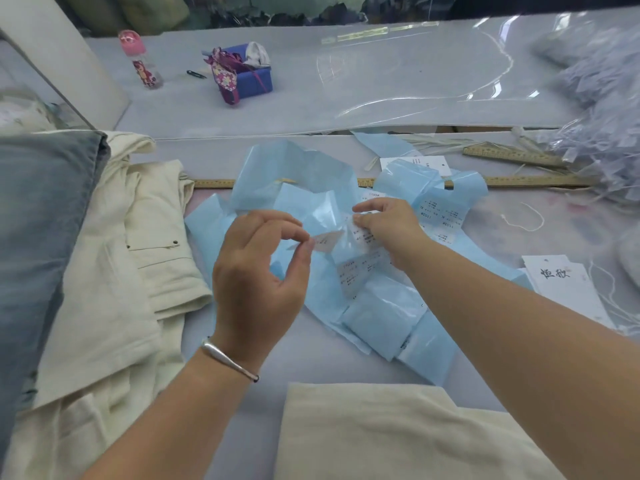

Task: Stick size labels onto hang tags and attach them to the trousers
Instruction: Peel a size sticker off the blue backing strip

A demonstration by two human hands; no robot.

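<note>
A long tangle of light blue label backing strip (298,181) lies across the middle of the table, with printed white size labels (356,271) on parts of it. My left hand (256,271) pinches a small white size label (325,241) between thumb and fingertip, lifted off the strip. My right hand (384,225) pinches the strip just right of it. White hang tags (561,285) with black writing lie at the right. Cream trousers (114,271) are piled at the left, and another cream pair (381,434) lies at the near edge.
A grey garment (38,220) lies at far left. Two wooden rulers (519,181) lie behind the strip. A heap of pale tag strings (606,116) fills the right. At the back stand a pink bottle (142,60), a blue box (249,74) and small snips (195,74).
</note>
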